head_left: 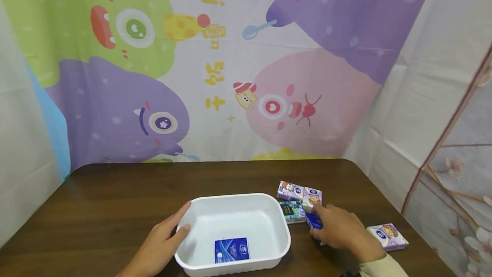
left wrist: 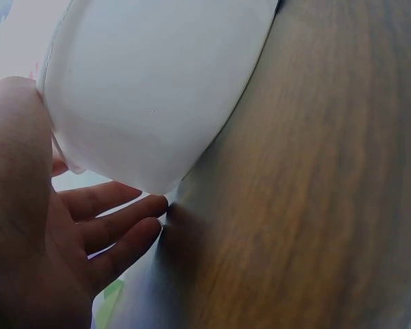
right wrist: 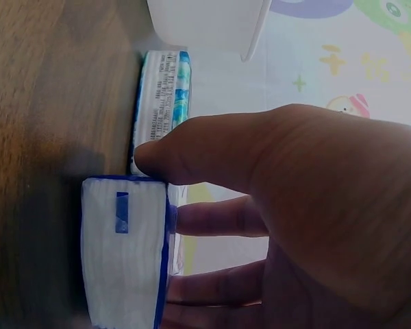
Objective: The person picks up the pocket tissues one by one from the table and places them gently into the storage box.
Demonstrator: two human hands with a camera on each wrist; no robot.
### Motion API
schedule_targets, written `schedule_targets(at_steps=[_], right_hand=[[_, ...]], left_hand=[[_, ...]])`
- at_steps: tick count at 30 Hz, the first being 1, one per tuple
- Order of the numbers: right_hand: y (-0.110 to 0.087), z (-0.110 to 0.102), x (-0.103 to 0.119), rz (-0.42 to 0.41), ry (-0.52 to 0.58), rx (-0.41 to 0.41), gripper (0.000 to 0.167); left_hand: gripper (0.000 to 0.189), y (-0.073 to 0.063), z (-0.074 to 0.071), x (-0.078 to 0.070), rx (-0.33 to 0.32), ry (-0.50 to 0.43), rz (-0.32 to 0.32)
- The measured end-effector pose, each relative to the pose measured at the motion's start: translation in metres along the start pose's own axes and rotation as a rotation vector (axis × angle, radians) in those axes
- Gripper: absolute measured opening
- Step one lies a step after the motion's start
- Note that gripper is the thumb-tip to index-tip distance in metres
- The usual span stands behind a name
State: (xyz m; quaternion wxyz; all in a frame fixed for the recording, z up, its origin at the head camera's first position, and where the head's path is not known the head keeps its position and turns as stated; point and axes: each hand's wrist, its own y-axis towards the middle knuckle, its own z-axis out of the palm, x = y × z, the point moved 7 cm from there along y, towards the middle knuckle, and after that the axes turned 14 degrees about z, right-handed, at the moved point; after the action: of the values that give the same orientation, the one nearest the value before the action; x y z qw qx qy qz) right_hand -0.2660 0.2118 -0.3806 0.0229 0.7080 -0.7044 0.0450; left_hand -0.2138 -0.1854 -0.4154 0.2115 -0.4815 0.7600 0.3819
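A white plastic basin (head_left: 238,267) stands on the table with one blue tissue pack (head_left: 232,250) lying flat inside. My left hand (head_left: 163,236) holds the basin's left rim, thumb over the edge and fingers along the outer wall. To the basin's right, my right hand (head_left: 342,228) grips another blue tissue pack (right wrist: 123,253) between thumb and fingers; the hand covers much of it in the head view. Touching or close beside that pack are a teal patterned tissue pack (head_left: 294,212) and two purple-and-white tissue packs (head_left: 290,190).
One more purple-and-white tissue pack (head_left: 388,236) lies apart, right of my right wrist. The dark wooden table (head_left: 127,187) ends at a cartoon-printed curtain (head_left: 223,131) behind. A pale curtain with a floral panel (head_left: 453,183) hangs along the right side.
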Motion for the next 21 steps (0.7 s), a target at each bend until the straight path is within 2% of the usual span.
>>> schedule_targets(at_steps=[13,21], right_hand=[[-0.0008,0.0001,-0.0011,0.010,0.018,0.016,0.051],[-0.0007,0.0038,-0.0024,0.021,0.022,0.010,0.055]], left_hand=[[0.054,-0.0010,-0.0019,-0.0033,-0.032,0.039,0.053],[0.054,-0.0006,-0.0009,-0.0031,-0.011,0.033,0.036]])
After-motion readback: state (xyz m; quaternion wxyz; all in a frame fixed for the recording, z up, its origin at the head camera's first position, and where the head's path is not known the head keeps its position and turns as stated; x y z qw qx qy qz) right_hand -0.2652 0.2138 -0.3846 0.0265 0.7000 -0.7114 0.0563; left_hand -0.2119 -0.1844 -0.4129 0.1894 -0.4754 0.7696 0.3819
